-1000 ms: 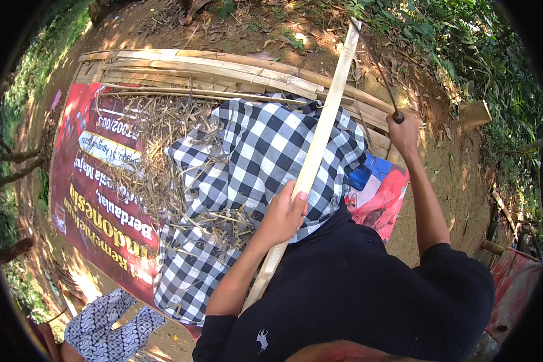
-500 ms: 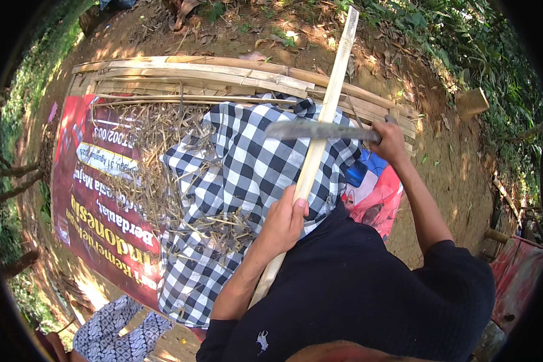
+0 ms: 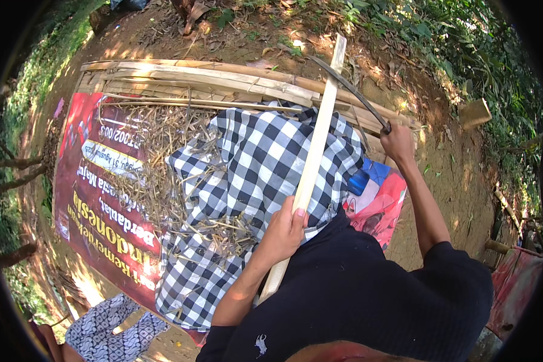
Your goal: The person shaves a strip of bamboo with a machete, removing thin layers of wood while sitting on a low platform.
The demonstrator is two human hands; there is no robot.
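- Left hand (image 3: 286, 228), mine: fingers wrapped and thumb laid along a long, flat strip of pale split wood or bamboo (image 3: 317, 151), gripped nearer its lower end, beside my torso.
- Right hand (image 3: 398, 142), also mine: closed round the grip of a long knife with a dark, narrow metal blade (image 3: 357, 92).
- Principal relation: the strip's long axis runs away from me, leaning to the right toward its far end; the blade slants from my right hand up and leftward, crossing the strip close to that far end. My right hand stands to the right of the strip and is nearer this crossing than my left. Whether edge and strip touch, I cannot tell.
- Surroundings: the strip passes above a rumpled black-and-white checked cloth (image 3: 259, 148) strewn with straw-coloured shavings (image 3: 223, 234); beyond it lie pale bamboo slats (image 3: 217, 77), and to the left a dark red printed sheet (image 3: 72, 193).
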